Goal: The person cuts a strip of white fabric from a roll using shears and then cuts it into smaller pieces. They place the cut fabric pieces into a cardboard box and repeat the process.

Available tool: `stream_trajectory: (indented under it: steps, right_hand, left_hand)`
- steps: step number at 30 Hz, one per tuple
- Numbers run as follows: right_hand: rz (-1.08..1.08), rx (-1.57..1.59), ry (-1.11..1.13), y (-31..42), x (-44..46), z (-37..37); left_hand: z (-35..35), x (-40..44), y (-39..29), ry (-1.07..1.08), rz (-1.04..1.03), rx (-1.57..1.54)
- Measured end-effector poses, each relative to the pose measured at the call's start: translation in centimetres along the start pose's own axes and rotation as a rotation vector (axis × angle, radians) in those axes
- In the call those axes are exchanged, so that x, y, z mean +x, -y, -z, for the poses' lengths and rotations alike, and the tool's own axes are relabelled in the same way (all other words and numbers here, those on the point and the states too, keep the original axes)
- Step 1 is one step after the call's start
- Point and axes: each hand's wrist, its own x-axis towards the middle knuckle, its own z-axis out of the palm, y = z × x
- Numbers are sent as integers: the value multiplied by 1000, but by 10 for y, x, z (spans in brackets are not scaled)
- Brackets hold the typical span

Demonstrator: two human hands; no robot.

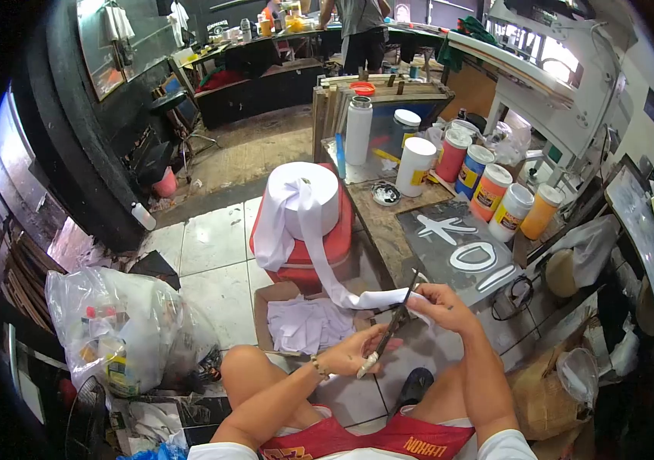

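Observation:
My left hand (354, 353) is closed around the handles of a pair of dark scissors (394, 326), whose grips have a whitish wrapping. The blades point up and away from me, close to my right hand. My right hand (442, 307) pinches a white fabric strip (377, 300) beside the blades. Whether the blades touch the strip, I cannot tell. The strip runs back to a large white fabric roll (315, 208) on a red stool-like base (296, 270). White fabric pieces (308, 323) lie in an open cardboard box (264, 337) in front of it.
Right of the roll, a wooden bench (377, 222) holds several paint jars, a white bottle (358, 130) and a dark lettered panel (457, 253). A filled clear plastic bag (124, 330) sits at left. A brown paper bag (545, 391) is at right. A person (358, 34) stands far back.

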Motion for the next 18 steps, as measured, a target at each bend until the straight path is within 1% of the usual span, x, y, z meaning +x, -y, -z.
stream_trajectory:
  steps: [1,2,3,4,6,7,9,11,12,13,14,16,18]
  right_hand:
    - [4,-1,3,0,1,0]
    - [46,66,-36,1,2,0]
    - [86,133,-75,3,3,-1]
    - [89,132,-75,5,4,-1]
    - [340,174,-121,9,5,-5]
    - [340,174,-123,11,4,-6]
    - [165,417,19,16,1,-8]
    - [125,462,31,-7,7,-12]
    - [85,508,43,-7,10,-17]
    - [124,386,24,-6,10,-22]
    - [124,385,25,-2,10,-24]
    - [117,167,70,7,10,-27]
    - [116,143,71,10,9,-28]
  left_hand:
    - [-1,-1,1,0,37,-40]
    - [2,0,5,-2,35,-36]
    - [4,3,7,27,86,-133]
    - [6,5,9,57,138,-231]
    - [4,3,5,65,123,-177]
    - [0,2,-2,74,108,-125]
    - [-6,0,-11,78,107,-127]
    - [-8,0,-13,81,105,-132]
    - [-8,0,-12,67,37,-155]
    - [-9,0,-13,54,-31,-178]
    - [-10,0,-14,54,-32,-178]
    - [-12,0,-18,10,-116,-175]
    - [-9,-1,-12,1,-112,-142]
